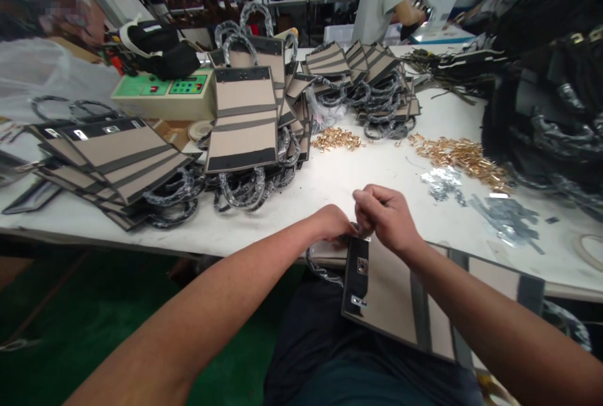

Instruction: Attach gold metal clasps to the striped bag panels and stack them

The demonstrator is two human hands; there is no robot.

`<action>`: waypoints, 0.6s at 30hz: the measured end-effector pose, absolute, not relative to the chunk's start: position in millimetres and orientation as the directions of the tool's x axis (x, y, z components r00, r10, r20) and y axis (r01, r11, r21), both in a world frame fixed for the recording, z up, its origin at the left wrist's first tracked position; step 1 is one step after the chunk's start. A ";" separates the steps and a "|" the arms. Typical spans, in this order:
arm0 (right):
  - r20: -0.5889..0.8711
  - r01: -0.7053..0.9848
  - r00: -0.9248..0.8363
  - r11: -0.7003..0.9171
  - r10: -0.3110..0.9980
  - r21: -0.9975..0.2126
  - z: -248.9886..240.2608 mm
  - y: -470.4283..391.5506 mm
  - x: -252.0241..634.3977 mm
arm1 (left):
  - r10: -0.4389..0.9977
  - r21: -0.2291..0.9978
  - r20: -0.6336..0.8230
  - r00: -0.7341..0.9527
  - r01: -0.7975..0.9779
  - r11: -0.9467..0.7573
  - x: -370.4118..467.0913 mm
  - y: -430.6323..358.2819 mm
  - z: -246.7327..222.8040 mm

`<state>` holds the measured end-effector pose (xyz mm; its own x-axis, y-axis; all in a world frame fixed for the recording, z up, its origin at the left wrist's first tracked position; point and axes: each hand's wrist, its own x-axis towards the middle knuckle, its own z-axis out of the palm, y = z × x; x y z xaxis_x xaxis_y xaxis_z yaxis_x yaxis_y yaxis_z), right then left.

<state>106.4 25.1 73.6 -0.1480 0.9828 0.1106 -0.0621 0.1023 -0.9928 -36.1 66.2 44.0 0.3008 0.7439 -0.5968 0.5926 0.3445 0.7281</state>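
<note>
A beige and black bag panel lies across my lap and the table's front edge, its black strip with silver metal fittings on the left side. My left hand is closed at the panel's upper left corner, its fingertips mostly hidden. Just right of it, my right hand is curled above the same corner, with thumb and fingers pressed together; anything between them is too small to name. A plastic-wrapped handle loops out from the panel's left edge.
Stacked bag panels with wrapped handles stand at the back left, near a green control box. Gold metal pieces and grey strips lie on the white table at right. Another person works behind.
</note>
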 end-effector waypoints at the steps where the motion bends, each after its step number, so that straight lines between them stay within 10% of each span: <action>1: 0.131 -0.120 -0.116 0.117 0.985 -0.986 82.0 25.5 109.0 | 0.733 0.710 -0.608 0.306 0.621 0.331 -36.7 66.0 41.9; 18: 0.136 -0.203 -0.027 0.127 0.990 -0.971 55.5 11.9 116.3 | 0.712 0.654 -0.638 0.292 0.694 0.302 -37.1 62.8 42.5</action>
